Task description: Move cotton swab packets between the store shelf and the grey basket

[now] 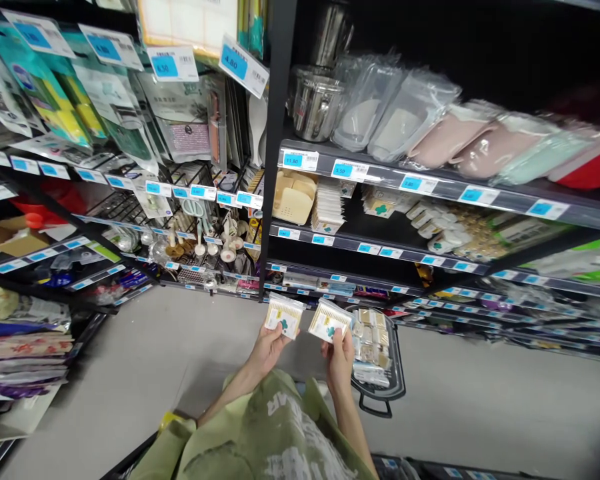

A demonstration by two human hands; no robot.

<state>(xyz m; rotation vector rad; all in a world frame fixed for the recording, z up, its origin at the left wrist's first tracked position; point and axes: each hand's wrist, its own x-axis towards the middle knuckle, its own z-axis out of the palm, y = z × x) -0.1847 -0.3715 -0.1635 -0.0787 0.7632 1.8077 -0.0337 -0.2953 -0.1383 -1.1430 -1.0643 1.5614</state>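
My left hand [267,350] is closed on a flat clear pack of cotton swabs [286,313], with the thumb over its lower edge. A similar cotton swab pack [325,320] is pinched between the thumb and fingers of my right hand [341,360]. Both packs show a row of thin sticks and a green clover print, and they are held apart, side by side, in front of my body. Just right of my right hand, a dark shopping basket [396,373] on the floor holds several wrapped packs [370,337].
Ahead, a dark shelf [350,237] carries stacked white packs [328,208] and a beige plastic item [294,197]. Above them stand metal cups [317,107] and wrapped plastic jugs [370,110]. Kitchen tools [200,233] hang at left. Grey floor [145,353] lies below.
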